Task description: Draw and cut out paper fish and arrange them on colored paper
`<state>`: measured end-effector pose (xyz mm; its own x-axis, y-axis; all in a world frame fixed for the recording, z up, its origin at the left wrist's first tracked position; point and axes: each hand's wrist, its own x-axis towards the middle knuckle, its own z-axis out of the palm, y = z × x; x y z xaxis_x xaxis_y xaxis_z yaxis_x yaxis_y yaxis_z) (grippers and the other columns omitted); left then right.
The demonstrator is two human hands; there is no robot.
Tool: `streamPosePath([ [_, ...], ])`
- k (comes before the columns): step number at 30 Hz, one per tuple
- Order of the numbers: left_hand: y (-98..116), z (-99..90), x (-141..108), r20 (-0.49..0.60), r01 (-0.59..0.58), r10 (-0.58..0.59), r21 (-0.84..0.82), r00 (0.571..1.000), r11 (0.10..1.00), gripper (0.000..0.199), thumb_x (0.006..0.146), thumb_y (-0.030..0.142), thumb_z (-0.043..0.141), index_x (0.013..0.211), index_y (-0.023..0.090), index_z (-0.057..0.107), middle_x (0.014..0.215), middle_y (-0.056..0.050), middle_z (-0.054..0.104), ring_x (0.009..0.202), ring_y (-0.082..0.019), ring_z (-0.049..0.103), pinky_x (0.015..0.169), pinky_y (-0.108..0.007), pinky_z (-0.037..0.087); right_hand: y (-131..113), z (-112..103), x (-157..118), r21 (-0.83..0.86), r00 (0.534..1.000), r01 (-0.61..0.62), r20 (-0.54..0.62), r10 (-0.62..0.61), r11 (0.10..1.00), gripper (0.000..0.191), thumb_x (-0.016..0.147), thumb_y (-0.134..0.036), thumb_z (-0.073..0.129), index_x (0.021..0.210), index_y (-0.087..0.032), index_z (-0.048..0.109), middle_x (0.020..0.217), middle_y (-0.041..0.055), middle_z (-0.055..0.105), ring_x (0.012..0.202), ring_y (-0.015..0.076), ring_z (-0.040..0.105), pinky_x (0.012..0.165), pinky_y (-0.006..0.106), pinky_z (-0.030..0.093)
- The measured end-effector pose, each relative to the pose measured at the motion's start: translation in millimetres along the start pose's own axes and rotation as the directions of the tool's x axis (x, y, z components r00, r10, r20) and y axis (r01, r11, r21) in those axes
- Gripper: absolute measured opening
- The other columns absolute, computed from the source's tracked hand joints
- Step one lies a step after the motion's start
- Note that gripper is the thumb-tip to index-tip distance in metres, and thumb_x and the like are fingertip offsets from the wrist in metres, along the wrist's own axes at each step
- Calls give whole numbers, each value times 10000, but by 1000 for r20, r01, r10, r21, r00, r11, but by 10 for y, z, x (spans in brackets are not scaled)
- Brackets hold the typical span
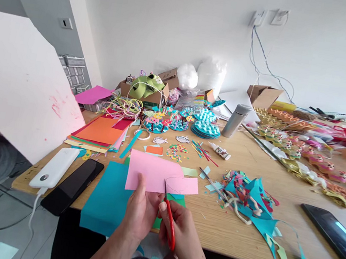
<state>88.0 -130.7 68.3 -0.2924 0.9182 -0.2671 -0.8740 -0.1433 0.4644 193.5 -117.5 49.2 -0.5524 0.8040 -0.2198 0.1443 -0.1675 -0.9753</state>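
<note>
My left hand (141, 210) grips a pink sheet of paper (152, 171) from below, the thumb lying on its front. Red-handled scissors (169, 224) are in my right hand (181, 228), their blades pointing up at the paper. The blades meet the sheet where a pencil-drawn outline shows on its right part; a cut runs in from the right edge. Beneath the paper lie a blue sheet (104, 200) and a green piece (159, 223) at the table's front edge.
Coloured sheets (103, 131) are stacked at left, near a power bank (54, 168) and a phone (72, 185). A scrap pile (245, 194) lies at right, with another phone (335, 232) beyond. Behind stand paper fish crafts (157, 122), a glue bottle (220, 151) and a flask (236, 121).
</note>
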Motion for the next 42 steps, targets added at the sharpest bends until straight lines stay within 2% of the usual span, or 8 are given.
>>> streamPosePath([
  [4,-27,-30,-5,47,38,-39,18,998,999,468,939,481,445,1196,139,634,1082,-117,709,1004,-246,664,884,-337,516,5,-2,16,5,1000,5,-12,-4,1000,537,756,-724,547,655,-207,440,392,-38,513,317,85,423,343,190,288],
  [8,-36,-43,-6,29,68,-68,17,997,998,478,943,479,432,1138,106,659,1022,-129,719,996,-253,661,864,-337,520,32,18,14,9,999,12,-33,-12,1000,530,768,-713,543,650,-204,452,379,-45,499,303,81,402,345,195,286],
  [14,-49,-71,-7,32,78,-79,35,996,996,458,919,487,483,1128,122,663,975,-118,722,942,-251,674,806,-326,535,47,18,17,9,999,15,-40,-15,1000,518,769,-698,558,656,-207,438,388,-40,513,316,84,420,351,191,290],
  [18,-54,-78,-21,35,126,-129,66,991,990,500,909,521,479,1083,97,678,949,-142,722,920,-265,680,774,-335,543,50,10,27,21,999,12,-40,-11,1000,518,770,-700,555,660,-208,434,396,-39,517,327,89,434,359,192,305],
  [25,-42,-60,-12,26,95,-96,36,995,995,461,926,478,469,1155,119,646,1015,-130,717,976,-262,667,801,-330,536,69,8,36,15,1000,11,-28,-10,1000,503,784,-676,559,668,-201,443,410,-39,521,345,89,449,366,188,313],
  [29,-40,-85,-8,75,119,-122,35,990,992,484,922,494,465,1170,114,635,1066,-137,705,986,-265,661,801,-333,538,63,1,26,-6,999,3,-33,-3,1000,508,781,-681,558,655,-204,435,418,-35,524,353,94,460,371,192,319],
  [32,-45,-104,-15,97,136,-140,43,985,990,484,916,495,474,1149,107,644,1035,-140,711,968,-269,666,797,-339,540,46,-5,24,-16,999,-7,-35,6,1000,522,767,-700,555,660,-202,441,420,-36,524,350,94,459,368,193,319],
  [42,-64,-57,-60,61,169,-170,27,984,985,453,906,490,490,1072,113,679,916,-134,728,928,-281,677,801,-365,540,77,12,37,-10,998,9,-67,-10,1000,536,769,-722,526,655,-208,428,388,-52,475,324,84,408,353,199,283],
])
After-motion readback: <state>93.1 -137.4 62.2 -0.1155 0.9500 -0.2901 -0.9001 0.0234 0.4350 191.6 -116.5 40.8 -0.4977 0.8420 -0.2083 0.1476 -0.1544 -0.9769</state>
